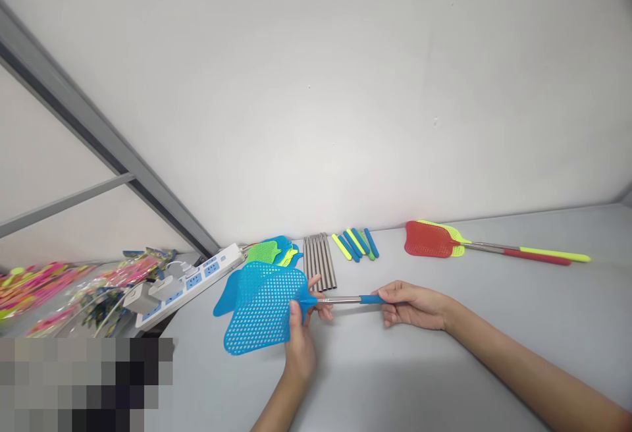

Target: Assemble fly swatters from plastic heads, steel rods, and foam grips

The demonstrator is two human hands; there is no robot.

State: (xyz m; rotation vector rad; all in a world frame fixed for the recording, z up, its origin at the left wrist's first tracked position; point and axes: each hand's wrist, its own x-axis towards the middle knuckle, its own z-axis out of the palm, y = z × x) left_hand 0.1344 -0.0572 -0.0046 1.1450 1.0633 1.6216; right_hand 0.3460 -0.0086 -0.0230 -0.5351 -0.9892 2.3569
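A blue fly swatter [266,307] with a perforated head is held level above the grey table. My left hand [299,346] grips it where the head joins the metal rod, thumb on top and some fingers stretched out beyond. My right hand [412,303] is closed around the blue handle sleeve [371,299] at the other end. Behind the swatter lies a row of metal rods [320,261]. Several blue, yellow and green handle sleeves [355,244] lie just right of the rods. Loose swatter heads [264,252] in green, blue and yellow lie partly hidden behind the held one.
A red swatter [428,240] overlaps a yellow swatter [553,253] at the back right. On the left a white power strip [190,284] has plugs in it. Colourful plastic-wrapped items [133,274] lie beyond it. A white wall [345,89] bounds the table's back.
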